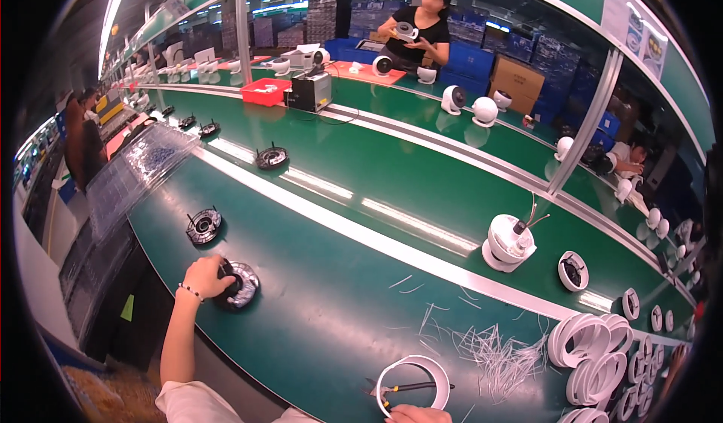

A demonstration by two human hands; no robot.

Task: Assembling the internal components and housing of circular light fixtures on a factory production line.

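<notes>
My left hand [205, 278] curls its fingers round the black centre of a round part [245, 286] with a silvery rim, which rests on the green bench. A similar black round part [204, 226] with upright prongs sits just beyond it. At the lower edge my right hand [419, 415], only partly in view, is closed on the near rim of a white plastic ring [413, 360]. Cutting pliers [410, 387] with black and yellow handles show through the ring's opening. White cut strips [501, 359] lie in a loose heap to the ring's right.
Several white rings [595, 374] are stacked at right. A conveyor [339, 174] beyond the bench carries black parts [272, 157] and a white camera-like housing [508, 242]. Clear plastic trays [139, 171] stand at left. Across the line, a person [422, 28] holds a white device.
</notes>
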